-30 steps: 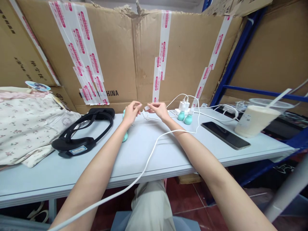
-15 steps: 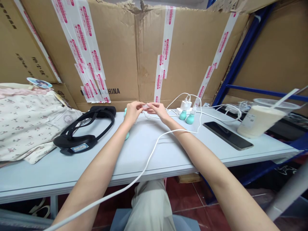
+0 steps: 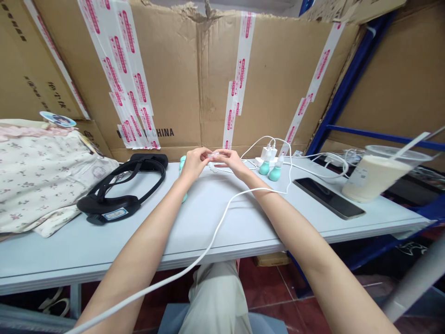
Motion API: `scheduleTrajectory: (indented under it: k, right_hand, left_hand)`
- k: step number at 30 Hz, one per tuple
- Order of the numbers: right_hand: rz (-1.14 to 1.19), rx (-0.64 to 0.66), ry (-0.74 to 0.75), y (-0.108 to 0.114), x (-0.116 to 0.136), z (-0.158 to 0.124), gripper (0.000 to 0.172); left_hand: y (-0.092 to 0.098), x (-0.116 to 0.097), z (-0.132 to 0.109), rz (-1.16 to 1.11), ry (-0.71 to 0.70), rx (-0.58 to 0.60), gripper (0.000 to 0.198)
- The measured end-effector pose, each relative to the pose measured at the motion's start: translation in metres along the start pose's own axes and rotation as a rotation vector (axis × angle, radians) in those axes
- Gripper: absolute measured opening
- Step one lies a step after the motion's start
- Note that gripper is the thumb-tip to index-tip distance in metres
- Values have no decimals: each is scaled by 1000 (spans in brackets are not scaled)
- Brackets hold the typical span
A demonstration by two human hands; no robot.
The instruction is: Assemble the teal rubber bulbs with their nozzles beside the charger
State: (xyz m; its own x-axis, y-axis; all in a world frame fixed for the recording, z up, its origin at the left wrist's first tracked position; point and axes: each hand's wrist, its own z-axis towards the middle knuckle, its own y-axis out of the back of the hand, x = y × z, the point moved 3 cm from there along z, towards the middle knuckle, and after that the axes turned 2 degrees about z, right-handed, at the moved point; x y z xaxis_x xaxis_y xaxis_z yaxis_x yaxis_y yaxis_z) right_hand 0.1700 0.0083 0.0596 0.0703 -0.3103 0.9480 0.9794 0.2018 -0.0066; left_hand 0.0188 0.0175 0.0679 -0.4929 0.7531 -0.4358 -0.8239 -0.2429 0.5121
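A small clear plastic piece is pinched between the fingertips of my left hand and my right hand, just above the table. Its exact kind is too small to make out. Some small whitish clear parts lie beneath the fingers. Partly hidden by my left wrist are teal rubber bulbs. To the right of my right hand stand two teal squeeze bulbs with clear tips.
A black head-strap device and floral cloth lie left. A white charger stands at the back. Right are a phone and a drink cup. A white cable crosses in front of my arms.
Both hands stay together around the clear piece, with the fingers slightly shifted, so more of it shows. My left hand has moved slightly right.
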Motion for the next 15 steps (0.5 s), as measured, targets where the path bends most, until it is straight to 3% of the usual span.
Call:
scheduleTrajectory:
  k: [3, 8, 15]
  right_hand:
    - [-2, 22, -7, 3, -3, 1, 39]
    - [-39, -136, 60, 7, -7, 5, 45]
    - [-73, -143, 85, 10, -7, 7, 48]
  left_hand:
    - [-2, -1, -1, 13, -6, 32, 13]
    - [-3, -2, -2, 23, -4, 55, 16]
    - [-3, -4, -3, 35, 6, 99, 22]
